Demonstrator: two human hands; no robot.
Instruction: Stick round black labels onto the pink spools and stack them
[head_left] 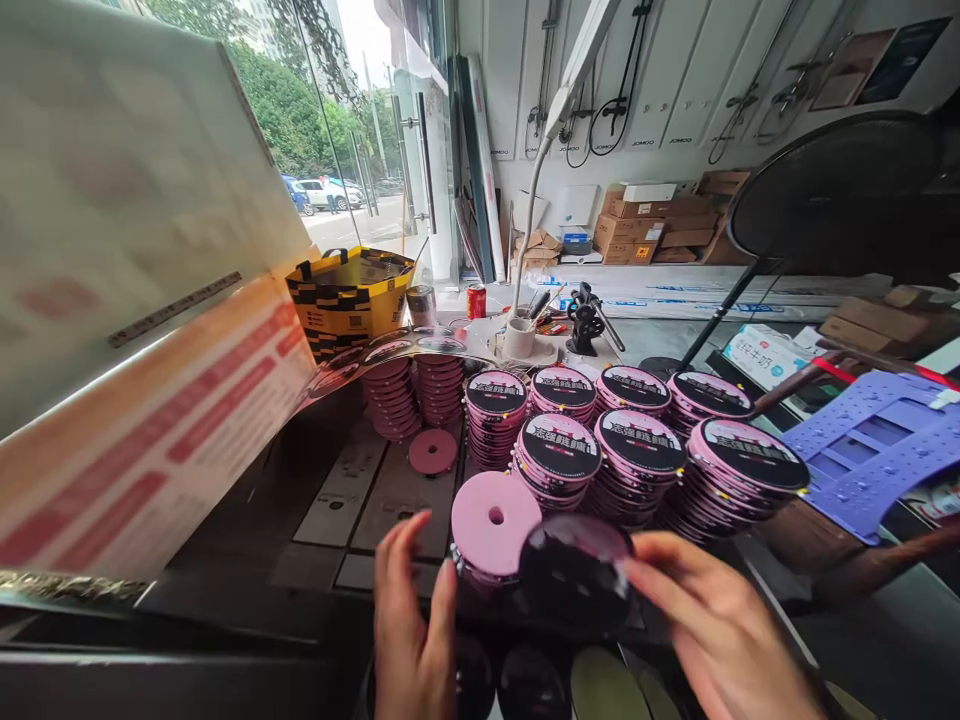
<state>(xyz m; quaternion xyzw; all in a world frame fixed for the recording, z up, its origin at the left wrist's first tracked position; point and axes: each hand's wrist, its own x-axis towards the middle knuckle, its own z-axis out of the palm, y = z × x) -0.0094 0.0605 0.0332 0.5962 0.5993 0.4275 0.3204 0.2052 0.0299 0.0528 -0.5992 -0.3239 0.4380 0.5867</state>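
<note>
My right hand pinches the edge of a dark, glossy round disc, blurred by motion, between thumb and fingers. The disc hangs just right of a pink foam spool with a hole in its middle, which tops a low stack. To the left of that stack, my left hand has thumb and fingers apart and holds nothing. Behind are several stacks of pink spools topped with black printed round labels. A single pink spool lies flat near plain pink stacks.
Large printed sheets rise at the left. A yellow-and-black bag, a red can and a lamp base stand behind the stacks. On the right are a purple plastic stool and a black fan.
</note>
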